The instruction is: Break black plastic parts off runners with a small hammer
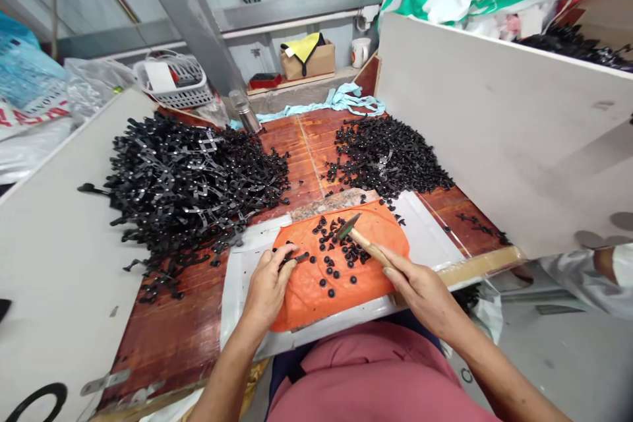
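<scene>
My left hand [268, 280] pinches a small black part [299, 257] above the left side of an orange cloth [306, 306]. In my right hand [418, 282] is the wooden handle of a small hammer [368, 245]. Its metal head points up and left, over the scattered black round pieces [330, 270] on the cloth. The cloth lies on a white board [428, 227] at the table's front edge. Whether the hammer head touches the pieces cannot be made out.
A large heap of black linked parts [188, 184] stands at the left, a smaller black heap [390, 155] at the back right. Pale panels [494, 119] wall both sides. Behind are a glass jar [244, 112], a basket [178, 86] and a light blue cloth [341, 100].
</scene>
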The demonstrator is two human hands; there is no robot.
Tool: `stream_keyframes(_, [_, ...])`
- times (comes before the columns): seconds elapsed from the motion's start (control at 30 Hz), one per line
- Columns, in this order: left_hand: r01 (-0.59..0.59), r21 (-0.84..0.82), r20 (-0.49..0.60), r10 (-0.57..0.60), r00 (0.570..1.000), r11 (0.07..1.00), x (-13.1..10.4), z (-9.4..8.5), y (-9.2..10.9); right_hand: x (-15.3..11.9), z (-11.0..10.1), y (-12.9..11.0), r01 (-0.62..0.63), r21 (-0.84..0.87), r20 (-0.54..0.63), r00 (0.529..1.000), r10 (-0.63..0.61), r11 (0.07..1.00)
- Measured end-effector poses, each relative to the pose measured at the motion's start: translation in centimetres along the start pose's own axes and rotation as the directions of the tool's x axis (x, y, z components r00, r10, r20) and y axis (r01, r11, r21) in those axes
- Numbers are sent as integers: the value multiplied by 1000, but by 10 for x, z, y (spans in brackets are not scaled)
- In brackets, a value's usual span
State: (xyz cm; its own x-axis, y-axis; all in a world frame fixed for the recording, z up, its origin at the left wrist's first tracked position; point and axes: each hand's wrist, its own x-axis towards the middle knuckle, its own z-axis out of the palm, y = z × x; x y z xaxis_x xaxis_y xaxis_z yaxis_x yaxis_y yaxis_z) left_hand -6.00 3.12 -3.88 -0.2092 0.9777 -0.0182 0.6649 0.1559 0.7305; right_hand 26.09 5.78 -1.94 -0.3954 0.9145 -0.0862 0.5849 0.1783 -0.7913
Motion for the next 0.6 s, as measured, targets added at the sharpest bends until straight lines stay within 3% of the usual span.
stream_keyframes(0.6, [-20,97,-7,21,1000,995,-8,9,4,-2,3,-19,120,-229,89,991,-102,966])
